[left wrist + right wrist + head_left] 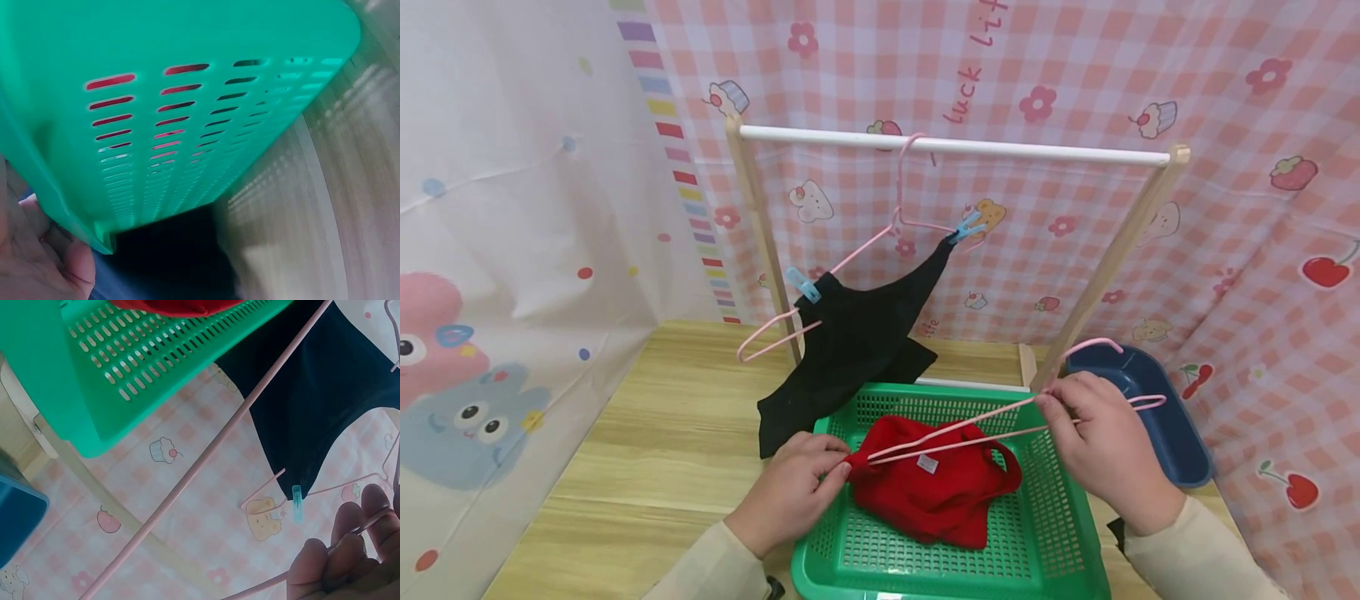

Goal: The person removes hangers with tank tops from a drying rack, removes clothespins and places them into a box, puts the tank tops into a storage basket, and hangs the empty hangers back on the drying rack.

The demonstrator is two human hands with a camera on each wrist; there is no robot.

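My left hand (793, 487) pinches a strap of a red garment (940, 508) around the left end of a pink hanger (985, 417). My right hand (1101, 442) grips that hanger near its hook, holding it above the green basket (807, 575). Most of the red garment lies inside the basket, with a white label showing. In the left wrist view, the basket wall (187, 31) fills much of the picture and the left hand (44, 256) is partly cut off. Fingers of the right hand (350, 550) curl around the hanger wire in the right wrist view.
Behind the basket, a black garment (865, 325) hangs from another pink hanger (861, 250) on the rack's white bar (1037, 150), held by blue clothespins (805, 285). A dark blue tub (1183, 450) stands at the right. Bare wooden tabletop (662, 433) extends left.
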